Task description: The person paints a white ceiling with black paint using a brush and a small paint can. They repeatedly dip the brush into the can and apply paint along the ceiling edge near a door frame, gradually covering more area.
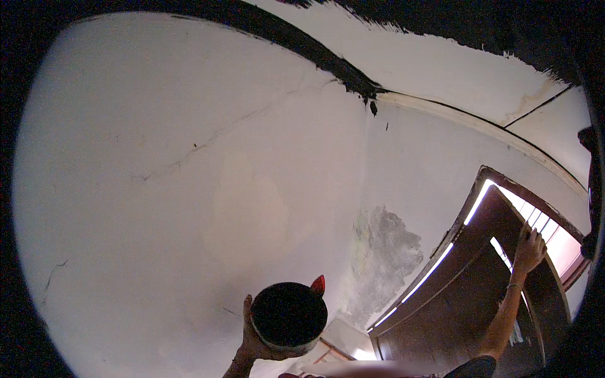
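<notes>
My left hand (pixel 253 340) is wrapped round the side of a round tub (pixel 306 348) near the bottom middle. Its inside looks solid black, so the contents cannot be made out. A pointed red piece (pixel 319 285) sticks up at the tub's right rim; what it belongs to is hidden. On the right, my right arm reaches up, and my right hand (pixel 530 249) has its fingers curled over the upper part of a dark brown wooden panel (pixel 466 271), which looks like a door or shutter.
A pale wall (pixel 157 208) with cracks and a grey damp patch (pixel 394 239) fills most of the view. A ragged black band (pixel 296 44) runs along its top. The panel stands tilted in a dark frame (pixel 469 205), with bright light and bars (pixel 535 217) behind it.
</notes>
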Action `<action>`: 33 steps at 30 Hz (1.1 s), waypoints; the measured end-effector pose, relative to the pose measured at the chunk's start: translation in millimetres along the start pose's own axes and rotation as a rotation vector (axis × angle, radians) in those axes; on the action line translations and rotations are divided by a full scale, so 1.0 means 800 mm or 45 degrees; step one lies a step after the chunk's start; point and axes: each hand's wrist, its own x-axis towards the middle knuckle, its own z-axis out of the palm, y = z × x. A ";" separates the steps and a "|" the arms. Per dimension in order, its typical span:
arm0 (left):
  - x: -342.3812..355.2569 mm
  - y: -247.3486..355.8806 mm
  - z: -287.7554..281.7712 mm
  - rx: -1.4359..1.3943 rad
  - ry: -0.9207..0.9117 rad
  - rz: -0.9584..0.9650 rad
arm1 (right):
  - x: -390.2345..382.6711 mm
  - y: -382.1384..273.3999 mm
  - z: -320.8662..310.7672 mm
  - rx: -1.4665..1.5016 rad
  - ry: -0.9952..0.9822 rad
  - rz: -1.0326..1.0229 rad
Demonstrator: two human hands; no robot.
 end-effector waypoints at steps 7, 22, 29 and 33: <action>-0.068 0.012 0.049 -0.150 0.145 -0.050 | 0.005 0.006 0.019 0.114 0.016 -0.046; -0.134 0.026 0.050 0.299 0.345 0.315 | 0.009 0.013 0.028 0.229 -0.010 -0.156; -0.067 0.035 0.010 0.572 0.052 0.274 | 0.012 0.014 0.020 0.187 -0.178 -0.247; -0.016 0.048 -0.013 0.719 -0.028 0.327 | 0.014 0.016 0.014 0.183 -0.248 -0.267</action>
